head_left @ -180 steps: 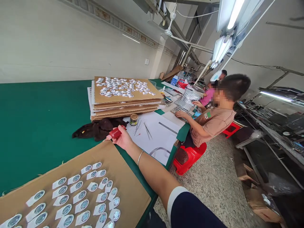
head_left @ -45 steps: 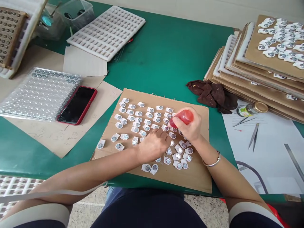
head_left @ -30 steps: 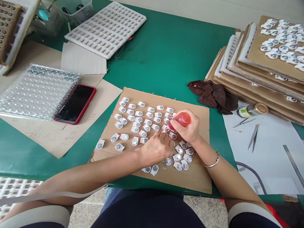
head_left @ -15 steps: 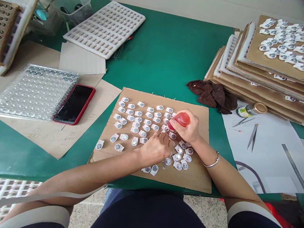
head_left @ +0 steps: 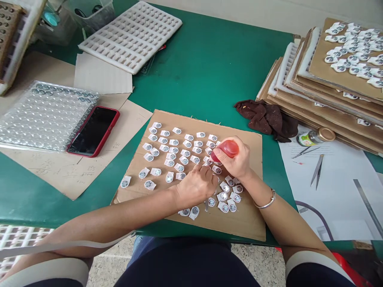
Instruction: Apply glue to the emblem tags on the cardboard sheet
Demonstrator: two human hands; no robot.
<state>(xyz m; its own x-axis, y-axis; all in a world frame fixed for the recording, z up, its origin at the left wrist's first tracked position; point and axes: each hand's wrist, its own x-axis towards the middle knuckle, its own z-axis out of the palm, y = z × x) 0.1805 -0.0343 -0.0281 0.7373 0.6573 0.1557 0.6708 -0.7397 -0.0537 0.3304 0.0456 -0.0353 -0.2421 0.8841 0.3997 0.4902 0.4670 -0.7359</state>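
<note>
Holding red bottle (head_left: 229, 148) in right hand (head_left: 240, 161); left hand (head_left: 197, 185) curled, cannot tell whether grip holds anything; jar label (head_left: 305, 140) unreadable.

Brown cloth (head_left: 265, 119) lies crumpled on green tbl (head_left: 209, 75). Just R of cloth: gold-lidded glass jar (head_left: 316, 136); also R of cloth but nearer, white paper (head_left: 338, 187) w/ tweezers (head_left: 320, 165) + metal ruler (head_left: 368, 206) on top. Well L of cloth: red-cased phone (head_left: 93, 130), then clear plastic tray (head_left: 44, 115); back L of cloth, white slotted tray (head_left: 131, 36) & clear bin (head_left: 97, 19).

Left hand (head_left: 197, 186) — fingers (head_left: 205, 171) partly hidden; red bottle (head_left: 229, 148) — tip indistinct; cardboard stack (head_left: 318, 65), cut off by right edge.
</note>
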